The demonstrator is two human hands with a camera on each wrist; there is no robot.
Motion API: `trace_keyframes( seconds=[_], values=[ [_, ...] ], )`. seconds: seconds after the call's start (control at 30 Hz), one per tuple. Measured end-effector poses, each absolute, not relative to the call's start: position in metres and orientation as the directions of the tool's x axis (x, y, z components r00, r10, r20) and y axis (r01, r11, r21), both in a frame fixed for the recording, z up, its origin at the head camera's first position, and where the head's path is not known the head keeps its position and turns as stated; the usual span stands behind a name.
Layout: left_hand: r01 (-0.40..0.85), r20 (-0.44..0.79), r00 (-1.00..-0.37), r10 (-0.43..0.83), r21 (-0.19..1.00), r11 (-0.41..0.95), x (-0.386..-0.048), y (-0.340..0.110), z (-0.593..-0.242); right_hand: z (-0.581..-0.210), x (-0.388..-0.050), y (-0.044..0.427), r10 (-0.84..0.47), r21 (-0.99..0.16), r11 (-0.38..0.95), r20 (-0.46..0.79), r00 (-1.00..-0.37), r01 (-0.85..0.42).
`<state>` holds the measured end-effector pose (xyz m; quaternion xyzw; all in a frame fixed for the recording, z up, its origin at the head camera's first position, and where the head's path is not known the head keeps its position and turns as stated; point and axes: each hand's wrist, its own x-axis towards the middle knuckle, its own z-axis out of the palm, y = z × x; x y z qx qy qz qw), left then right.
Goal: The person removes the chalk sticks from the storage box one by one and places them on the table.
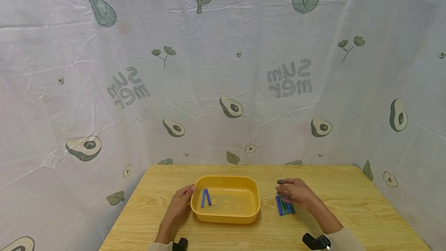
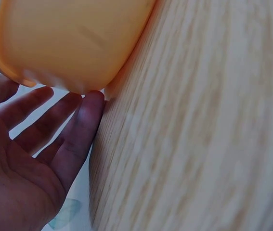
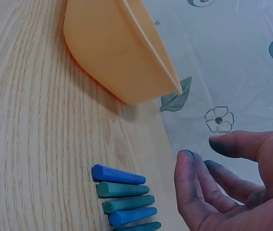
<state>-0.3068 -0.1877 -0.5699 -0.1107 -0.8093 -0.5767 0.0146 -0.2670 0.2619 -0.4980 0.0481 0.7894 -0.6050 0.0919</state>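
Observation:
A yellow plastic tub (image 1: 226, 219) stands on the table with two blue pastel-like sticks (image 1: 203, 198) inside, toward its left end. My left hand (image 1: 180, 202) is at the tub's left end. In the left wrist view its fingertips (image 2: 94, 102) touch the tub's outer wall, the fingers only slightly bent. To the right of the tub, several blue and green sticks (image 3: 119, 174) lie side by side in a row. Above the row hovers my right hand (image 1: 297, 193), partly hiding it in the head view. Its thumb and fingertips stand apart, stained dark blue-green, with nothing between them.
The light wood-grain table (image 1: 334, 189) extends around the tub. A pale curtain (image 1: 209, 76) printed with leaves and avocados hangs behind and at both sides. Bluish smudges mark the tub's floor. A black device (image 1: 315, 241) is strapped at the right wrist.

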Motion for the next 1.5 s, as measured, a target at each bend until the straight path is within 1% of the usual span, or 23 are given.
trace_keyframes(
  seconds=[0.23, 0.77, 0.93, 1.1, 1.5],
  values=[
    [0.182, 0.139, -0.978, 0.158, 0.936, 0.302, -0.306, -0.188, -0.568, -0.493, -0.271, 0.254, -0.059, -0.955, 0.233, -0.203, -0.977, 0.185],
    [0.176, 0.134, -0.979, 0.151, 0.935, 0.308, -0.308, -0.189, -0.567, -0.478, -0.273, 0.236, -0.101, -0.952, 0.250, -0.209, -0.973, 0.179],
    [0.179, 0.140, -0.980, 0.143, 0.932, 0.316, -0.308, -0.189, -0.567, -0.478, -0.275, 0.231, -0.119, -0.956, 0.237, -0.204, -0.972, 0.172],
    [0.166, 0.124, -0.980, 0.155, 0.941, 0.296, -0.309, -0.190, -0.569, -0.481, -0.275, 0.225, -0.136, -0.961, 0.213, -0.208, -0.968, 0.177],
    [0.164, 0.119, -0.978, 0.170, 0.945, 0.284, -0.310, -0.191, -0.569, -0.478, -0.277, 0.206, -0.185, -0.962, 0.210, -0.215, -0.959, 0.175]
  ],
)
